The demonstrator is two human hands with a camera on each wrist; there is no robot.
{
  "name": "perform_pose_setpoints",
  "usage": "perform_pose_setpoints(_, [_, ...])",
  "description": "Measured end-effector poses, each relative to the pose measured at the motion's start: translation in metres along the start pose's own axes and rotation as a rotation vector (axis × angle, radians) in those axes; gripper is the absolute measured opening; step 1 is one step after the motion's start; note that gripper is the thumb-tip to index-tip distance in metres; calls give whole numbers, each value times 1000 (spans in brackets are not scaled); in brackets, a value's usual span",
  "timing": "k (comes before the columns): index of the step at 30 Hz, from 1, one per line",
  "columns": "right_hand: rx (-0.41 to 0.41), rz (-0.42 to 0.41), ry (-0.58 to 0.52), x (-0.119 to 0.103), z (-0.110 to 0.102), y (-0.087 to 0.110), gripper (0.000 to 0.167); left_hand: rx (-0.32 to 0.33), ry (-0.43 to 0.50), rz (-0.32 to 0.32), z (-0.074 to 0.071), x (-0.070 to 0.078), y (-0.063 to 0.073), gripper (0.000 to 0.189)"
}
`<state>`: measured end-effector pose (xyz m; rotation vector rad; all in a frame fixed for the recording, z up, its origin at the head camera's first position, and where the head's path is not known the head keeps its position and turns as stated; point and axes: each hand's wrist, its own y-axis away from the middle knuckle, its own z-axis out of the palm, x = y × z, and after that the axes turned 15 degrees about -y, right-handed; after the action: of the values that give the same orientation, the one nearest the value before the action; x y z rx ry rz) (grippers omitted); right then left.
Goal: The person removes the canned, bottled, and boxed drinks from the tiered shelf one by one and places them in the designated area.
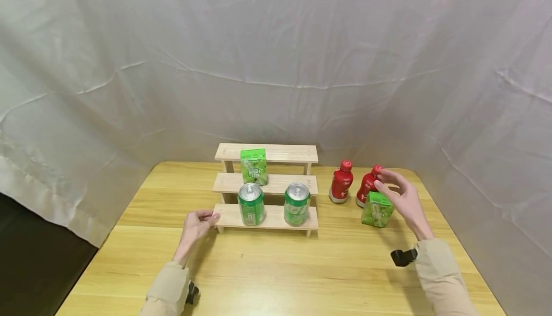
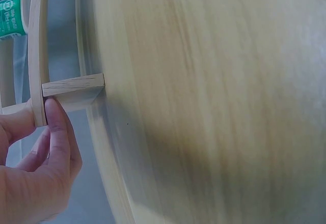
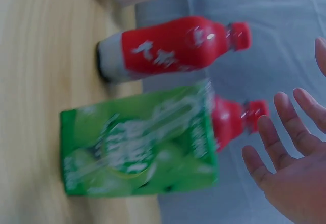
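A: Left hand [image 1: 197, 223] pinches the left end of the bottom step of the three-tier pale wooden rack [image 1: 266, 155], thumb and curled fingers [image 2: 57, 127] on the board's edge. Right hand [image 1: 403, 198] open, fingers spread, holding nothing, just right of the green drink carton [image 1: 377, 209] and not touching it.

B: Where does that carton stand?

A: Upright on the light wooden worktop [image 1: 276, 268], at 3 o'clock from the rack, apart from it. Two red bottles with red caps [image 1: 341, 181] stand close at its 12 o'clock.

B: Grip advice?

A: Judging from this, close on the carton's side faces low down and lift straight, so the bottles behind aren't knocked. Keep the left pinch firm; the rack looks light.

B: Rack contents?

A: Two green cans [image 1: 251, 204] on the bottom step, a second green carton [image 1: 254, 166] on the middle one. White cloth [image 1: 276, 57] hangs behind.
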<state>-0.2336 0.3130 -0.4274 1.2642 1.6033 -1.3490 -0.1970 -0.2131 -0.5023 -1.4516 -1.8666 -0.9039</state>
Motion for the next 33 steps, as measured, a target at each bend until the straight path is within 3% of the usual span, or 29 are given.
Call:
perform_pose_setpoints(7, [-62, -74, -32, -20, 9, -5, 47, 11, 12, 36, 0, -1, 1, 39])
perform_pose_setpoints(11, [-103, -76, -32, -31, 18, -10, 47, 19, 36, 56, 0, -1, 2, 37])
perform_pose_setpoints(19, [-180, -34, -41, -54, 43, -24, 50, -6, 16, 3, 0, 0, 1, 38])
perform_pose_setpoints(25, [-236, -2, -34, -64, 64, -36, 52, -2, -1, 1, 0, 2, 1, 39])
perform_pose_setpoints(33, [-330, -44, -54, -73, 97, -55, 51, -5, 21, -3, 1, 0, 0, 38])
